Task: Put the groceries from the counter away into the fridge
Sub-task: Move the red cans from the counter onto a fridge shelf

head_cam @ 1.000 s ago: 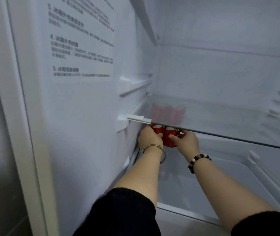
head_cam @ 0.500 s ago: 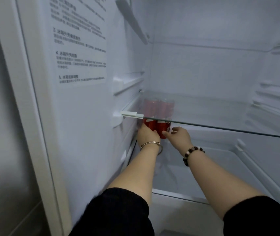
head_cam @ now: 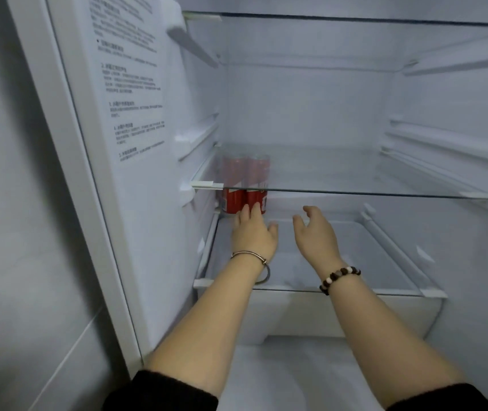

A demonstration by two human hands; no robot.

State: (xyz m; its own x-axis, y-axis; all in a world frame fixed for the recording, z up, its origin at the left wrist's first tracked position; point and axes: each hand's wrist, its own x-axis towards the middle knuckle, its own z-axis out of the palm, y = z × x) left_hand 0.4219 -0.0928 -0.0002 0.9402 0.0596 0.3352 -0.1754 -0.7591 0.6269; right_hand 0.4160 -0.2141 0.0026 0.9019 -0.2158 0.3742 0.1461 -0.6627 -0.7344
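1. The fridge [head_cam: 305,108] stands open, with a printed label [head_cam: 133,93] on its left inner wall.
2. A glass shelf [head_cam: 355,177] spans the middle, and a lower shelf [head_cam: 385,262] lies beneath it.
3. The left grip [head_cam: 253,232] reaches over the lower shelf with straight fingers, its fingertips at the cans' fronts, clasping nothing.
4. The right grip [head_cam: 315,232] hovers just beside it, loosely spread and empty.
5. Two red cans [head_cam: 235,201] stand upright, side by side, at the lower shelf's back left corner.
6. A metal bangle [head_cam: 248,254] circles the left wrist and a beaded bracelet [head_cam: 340,277] the right.
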